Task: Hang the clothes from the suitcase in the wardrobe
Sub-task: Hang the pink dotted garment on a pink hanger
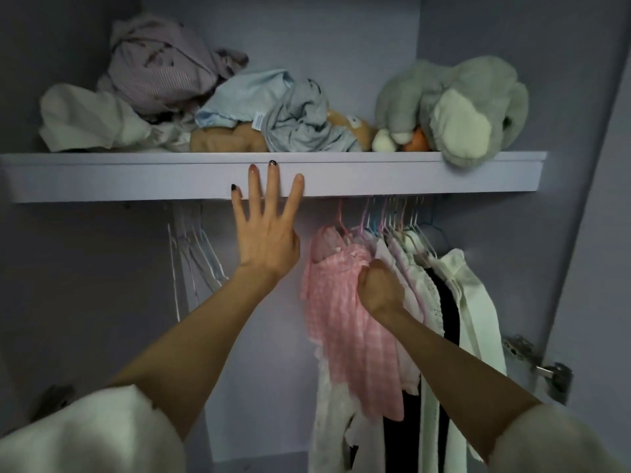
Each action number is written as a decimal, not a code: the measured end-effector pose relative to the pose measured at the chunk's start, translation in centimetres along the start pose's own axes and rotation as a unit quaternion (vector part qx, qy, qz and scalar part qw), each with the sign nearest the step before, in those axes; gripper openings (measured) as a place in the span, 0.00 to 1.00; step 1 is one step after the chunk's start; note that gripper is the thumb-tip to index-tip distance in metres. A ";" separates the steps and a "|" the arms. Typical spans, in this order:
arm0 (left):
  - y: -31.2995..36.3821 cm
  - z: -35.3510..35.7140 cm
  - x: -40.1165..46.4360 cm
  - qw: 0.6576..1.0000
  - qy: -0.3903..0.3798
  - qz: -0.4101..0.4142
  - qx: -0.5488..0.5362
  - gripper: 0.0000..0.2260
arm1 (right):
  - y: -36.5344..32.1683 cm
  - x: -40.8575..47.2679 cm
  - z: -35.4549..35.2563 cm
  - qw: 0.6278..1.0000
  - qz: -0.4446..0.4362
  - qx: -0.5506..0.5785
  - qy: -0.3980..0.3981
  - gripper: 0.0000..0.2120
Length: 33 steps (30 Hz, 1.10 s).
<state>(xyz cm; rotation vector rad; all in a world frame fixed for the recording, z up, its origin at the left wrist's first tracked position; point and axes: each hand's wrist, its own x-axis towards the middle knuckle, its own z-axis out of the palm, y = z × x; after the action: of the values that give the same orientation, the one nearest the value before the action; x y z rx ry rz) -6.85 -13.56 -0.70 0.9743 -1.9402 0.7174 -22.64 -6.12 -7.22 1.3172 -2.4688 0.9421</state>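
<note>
Head view: the right hand (377, 290) is gripping the pink dress (345, 322), hanging it. The left hand (266, 230), fingers spread, is pressing the shelf (444, 174) front edge. Next move likely: releasing.

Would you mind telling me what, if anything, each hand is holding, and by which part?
The right hand grips the pink dress by its upper front, just below the hanger. The left hand holds nothing; its straight fingers lie against the shelf edge.

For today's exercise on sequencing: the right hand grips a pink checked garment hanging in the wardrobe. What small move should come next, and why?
Probably let go: the right hand is bunched on the pink checked garment, whose pink hanger hook already reaches up behind the pale shelf edge. The rail itself is hidden, so that is a guess. The left hand lies open, fingers spread against the shelf.
</note>
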 end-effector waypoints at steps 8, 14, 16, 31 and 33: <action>0.4 0.5 0.1 0.999 -0.019 -0.019 0.027 0.41 | 2.0 2.6 1.1 0.995 0.096 0.018 -0.014 0.16; 0.6 -0.6 0.2 0.997 -0.074 -0.020 0.022 0.40 | 2.0 2.3 0.6 0.992 0.078 0.051 -0.089 0.19; 0.6 -1.3 -0.1 0.995 -0.098 -0.016 0.001 0.40 | 1.6 1.2 0.1 0.991 0.061 0.045 -0.114 0.22; 0.8 -4.0 -16.7 0.929 -0.333 -0.115 -0.115 0.29 | 2.4 -14.4 2.5 0.974 -0.112 0.049 -0.192 0.18; 1.1 -5.9 -21.6 0.912 -0.353 -0.168 -0.128 0.27 | 3.2 -18.0 3.9 0.955 -0.107 0.068 -0.266 0.19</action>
<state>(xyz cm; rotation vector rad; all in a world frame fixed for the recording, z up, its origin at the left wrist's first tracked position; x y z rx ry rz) 2.41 -0.67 -16.49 1.4811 -2.2932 -0.1238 -14.14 5.02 -19.64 2.0714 -2.5738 0.7948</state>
